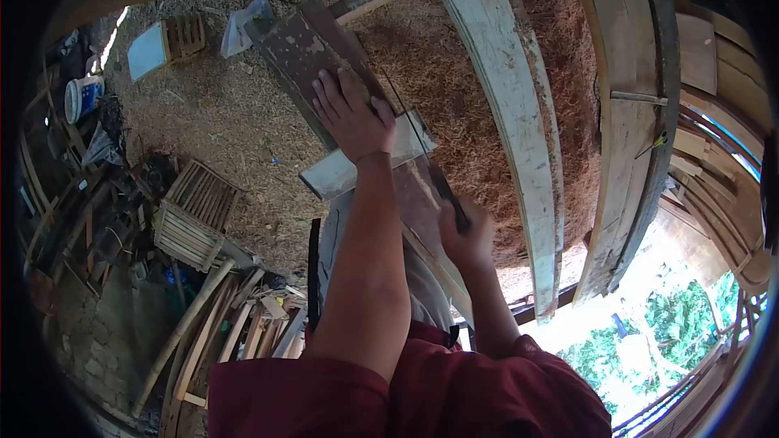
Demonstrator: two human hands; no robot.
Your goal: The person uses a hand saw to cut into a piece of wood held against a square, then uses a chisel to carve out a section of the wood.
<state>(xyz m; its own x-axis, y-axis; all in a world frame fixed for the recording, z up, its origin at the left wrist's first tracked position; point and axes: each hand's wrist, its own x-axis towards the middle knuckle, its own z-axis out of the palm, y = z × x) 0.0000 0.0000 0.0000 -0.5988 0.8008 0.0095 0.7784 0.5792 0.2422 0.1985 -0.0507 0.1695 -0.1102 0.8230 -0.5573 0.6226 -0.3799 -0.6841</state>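
Note:
My left hand (353,118) lies flat with its fingers spread on a worn reddish-brown plank (302,42). Under its wrist, a short pale board (329,176) lies crosswise to the plank. My right hand (468,235) is wrapped round the dark handle of a saw (438,182). The saw's thin blade runs up and to the left, along the plank's right side and over the pale board's right end. Whether its teeth touch wood cannot be made out.
Long curved timbers (507,105) stand at the right. Wooden crates (195,219), a plastic bag (243,26) and a white bucket (83,99) are on the left. Wood shavings (430,49) cover the ground. Scrap wood (260,320) is piled at the lower left.

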